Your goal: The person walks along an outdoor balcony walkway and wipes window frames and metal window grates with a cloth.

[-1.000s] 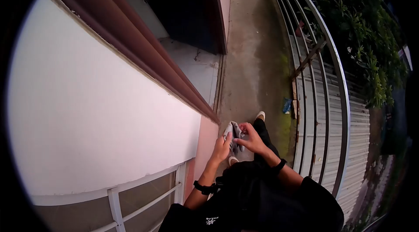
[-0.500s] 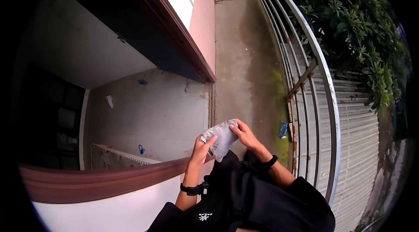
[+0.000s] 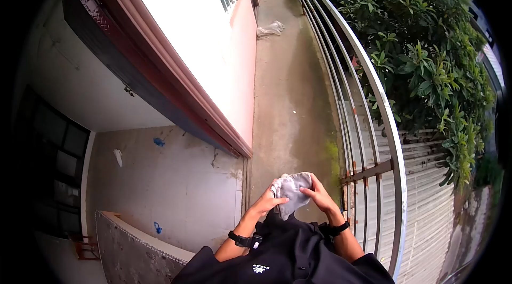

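A light grey cloth (image 3: 292,190) is stretched between my two hands, low in the middle of the view. My left hand (image 3: 268,202) is closed on its left side, thumb on top. On the right side, my right hand (image 3: 319,194) pinches the cloth near its upper right edge. The cloth's lower end hangs down in front of my black shirt (image 3: 298,252). Its underside and the fingertips behind it are hidden.
The concrete walkway (image 3: 282,97) runs ahead between a pink and white wall (image 3: 242,70) and a metal railing (image 3: 392,140). A crumpled plastic sheet (image 3: 271,29) lies further along. At left, an open doorway shows a floor (image 3: 176,177) with blue scraps. Leafy branches (image 3: 421,65) hang beyond the railing.
The view has moved along the walkway, past the window and wall to the doorway. The cloth, bunched at first, is now spread between both hands.
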{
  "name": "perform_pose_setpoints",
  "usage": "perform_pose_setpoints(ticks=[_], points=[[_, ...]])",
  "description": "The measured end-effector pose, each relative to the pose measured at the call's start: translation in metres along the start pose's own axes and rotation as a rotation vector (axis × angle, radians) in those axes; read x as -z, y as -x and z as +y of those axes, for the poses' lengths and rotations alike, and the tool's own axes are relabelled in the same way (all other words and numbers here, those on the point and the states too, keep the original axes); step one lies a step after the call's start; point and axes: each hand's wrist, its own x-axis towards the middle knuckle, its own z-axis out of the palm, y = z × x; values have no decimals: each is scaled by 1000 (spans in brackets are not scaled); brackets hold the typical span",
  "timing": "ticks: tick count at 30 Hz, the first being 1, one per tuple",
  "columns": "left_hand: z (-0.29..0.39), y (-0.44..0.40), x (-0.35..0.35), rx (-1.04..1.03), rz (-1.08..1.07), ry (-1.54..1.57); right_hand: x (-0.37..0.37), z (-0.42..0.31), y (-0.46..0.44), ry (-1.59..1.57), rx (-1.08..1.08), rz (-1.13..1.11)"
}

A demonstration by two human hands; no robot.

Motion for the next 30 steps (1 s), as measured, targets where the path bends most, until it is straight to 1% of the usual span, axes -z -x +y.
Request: perform_pose_setpoints(ticks=[1, 2, 3, 4, 5, 6, 8, 9, 10, 12, 14, 15, 17, 18, 20, 22, 23, 24, 26, 27, 28, 29, 30], points=[[16, -31, 11, -24, -16, -7, 6, -15, -24, 15, -2, -54], [36, -61, 22, -51, -32, -12, 11, -33, -50, 20, 12, -50], [57, -88, 29, -32, -31, -72, 16, -46, -69, 62, 7, -51], [79, -111, 35, -38, -29, -68, 18, -56, -88, 109, 3, -56], [106, -142, 41, -49, -74, -87, 23, -65, -114, 70, 36, -16], [128, -167, 46, -47, -115, -106, 30, -63, -139, -97, 26, 34], [163, -211, 56, -90, -136, -142, 41, -88, -178, -324, -105, 106], [178, -226, 58, -115, -151, -158, 50, -91, -197, -361, -144, 138], [188, -244, 63, -140, -165, -175, 58, -93, -216, -408, -168, 123], [195, -269, 72, -90, -220, -113, 78, -91, -251, -450, -223, 32], [187, -302, 89, 9, -242, -35, 80, -113, -285, -419, -241, 51], [186, -319, 99, 8, -233, -40, 83, -121, -307, -389, -259, 80], [189, -355, 119, 125, -104, 64, 106, -114, -358, -352, -250, 24], [197, -373, 128, 115, -90, 58, 116, -116, -383, -307, -241, -22], [212, -413, 146, 189, 112, 25, 138, -117, -443, -316, -253, -52], [226, -457, 164, 173, 173, 19, 161, -132, -504, -193, -308, -140], [246, -477, 169, 137, 208, -11, 165, -156, -532, -128, -276, -131], [272, -502, 175, 98, 240, -48, 173, -181, -569, -129, -270, -144], [311, -533, 185, 89, 262, -39, 183, -208, -626, -166, -121, -233], [339, -554, 191, 26, 309, -42, 184, -242, -649, -255, -108, -242], [368, -578, 198, -42, 352, -50, 196, -266, -681, -254, -95, -251], [383, -598, 210, -197, 298, -100, 205, -282, -705, -320, 3, -345], [402, -616, 211, -195, 310, -95, 212, -302, -724, -383, 96, -441]])
